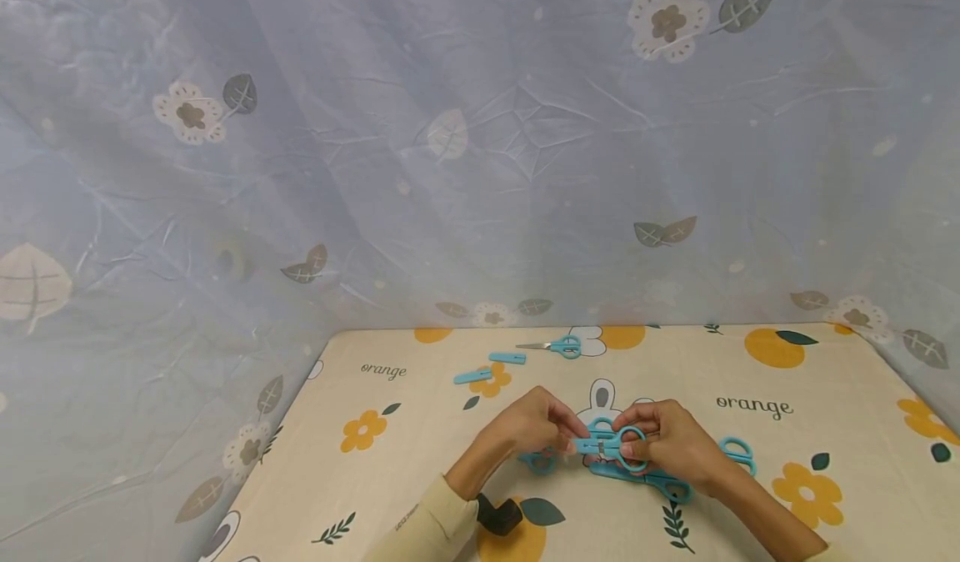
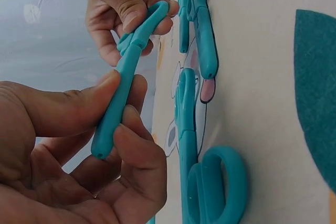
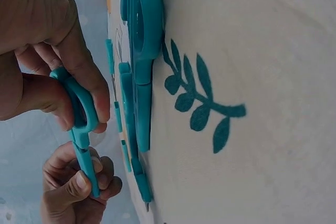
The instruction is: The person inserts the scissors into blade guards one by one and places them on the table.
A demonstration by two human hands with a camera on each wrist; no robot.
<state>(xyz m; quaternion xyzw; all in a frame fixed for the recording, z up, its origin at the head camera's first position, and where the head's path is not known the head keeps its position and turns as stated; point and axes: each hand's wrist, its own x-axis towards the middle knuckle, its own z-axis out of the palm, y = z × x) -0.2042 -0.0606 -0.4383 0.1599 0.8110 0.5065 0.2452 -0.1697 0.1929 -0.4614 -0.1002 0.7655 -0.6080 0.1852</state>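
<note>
Holding a pair of scissors [image 1: 613,445] above the tabletop [image 1: 420,479], the left hand [image 1: 534,422] pinches the blue cover [image 1: 587,446]; the right hand [image 1: 675,441] has its fingers round the handles [image 2: 151,24]. Other scissors [image 1: 630,475] lie beneath.

Matt tablecloth [image 1: 675,370], smooth plastic
Scissors [image 1: 553,346] near its far edge pair plastic handles [image 1: 557,346] with smooth metal blades [image 1: 534,346]; the creased backdrop [image 1: 480,212] has a faint sheen.
</note>
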